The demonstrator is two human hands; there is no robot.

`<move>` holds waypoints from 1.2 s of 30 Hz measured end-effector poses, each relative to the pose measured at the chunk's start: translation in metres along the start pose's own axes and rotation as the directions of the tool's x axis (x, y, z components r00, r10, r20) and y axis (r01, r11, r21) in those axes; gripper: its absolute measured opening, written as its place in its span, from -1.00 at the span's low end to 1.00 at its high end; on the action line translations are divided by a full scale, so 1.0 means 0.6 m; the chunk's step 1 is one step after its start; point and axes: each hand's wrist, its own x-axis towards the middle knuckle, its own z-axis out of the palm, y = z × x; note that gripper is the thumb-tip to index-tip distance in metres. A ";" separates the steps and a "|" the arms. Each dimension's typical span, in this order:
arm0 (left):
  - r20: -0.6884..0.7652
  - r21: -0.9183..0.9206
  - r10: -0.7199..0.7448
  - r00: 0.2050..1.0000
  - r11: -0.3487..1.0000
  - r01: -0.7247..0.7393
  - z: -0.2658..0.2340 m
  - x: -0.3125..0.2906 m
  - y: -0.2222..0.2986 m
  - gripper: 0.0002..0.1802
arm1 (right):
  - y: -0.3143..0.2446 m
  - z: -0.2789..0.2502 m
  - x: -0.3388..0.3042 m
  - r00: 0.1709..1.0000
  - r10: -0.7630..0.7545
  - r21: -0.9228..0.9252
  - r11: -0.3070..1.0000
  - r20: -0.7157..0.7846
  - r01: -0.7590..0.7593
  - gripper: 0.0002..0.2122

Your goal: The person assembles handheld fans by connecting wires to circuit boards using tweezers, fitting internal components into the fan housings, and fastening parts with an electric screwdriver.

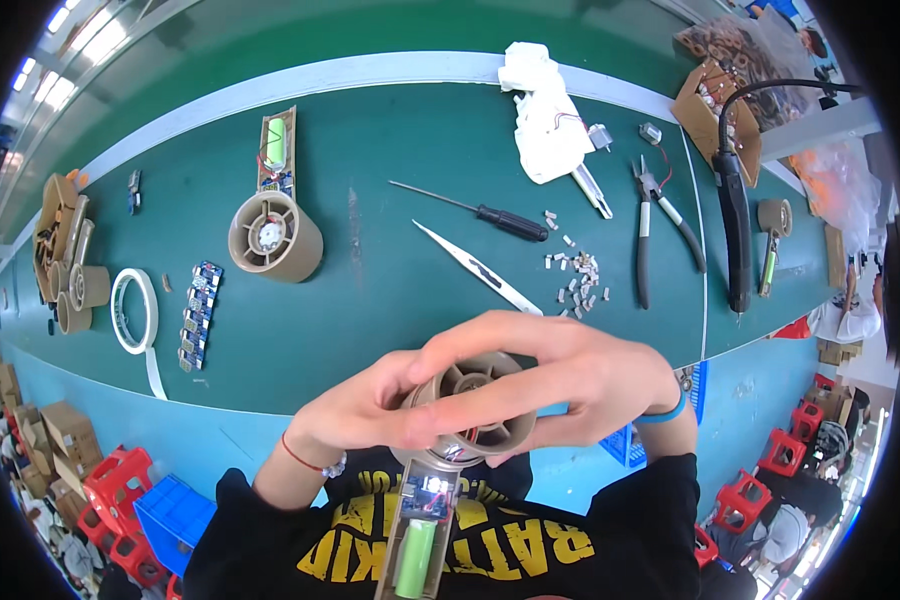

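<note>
Currently, you hold one item in both hands: a tan round fan housing [473, 405] with a long handle [417, 540] running down toward your chest. Your left hand [355, 410] is closed around the housing's left side, thumb across its front. Your right hand [560, 375] is closed over its top and right side, fingers [470, 340] curled across the rim. The fan blades show between your fingers. In the open handle sit a small circuit board [430, 495] and, below it, a green battery cell [414, 560]. The item is held up near your body, in front of the near edge of the green table [390, 180].

On the table, well apart from your hands:
- a second tan fan housing [273, 236], lying with its open handle and green cell [274, 142] pointing away from you;
- a roll of white tape [135, 311], with a row of small blue circuit boards [198, 315] just beside it;
- a black-handled screwdriver [475, 212];
- white tweezers [475, 267];
- a scatter of small pale parts [575, 275];
- pliers [655, 225] with black and white grips;
- a crumpled white cloth [542, 110];
- a black soldering iron [735, 220] on a cable;
- a heap of tan housing parts [65, 255] at the far left.
</note>
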 end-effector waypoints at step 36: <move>-0.316 0.223 0.423 0.849 0.903 -0.367 -0.008 -0.003 0.007 -0.19 | -0.078 0.065 -0.002 0.810 0.389 -0.519 0.626 -0.439 -0.582 -0.87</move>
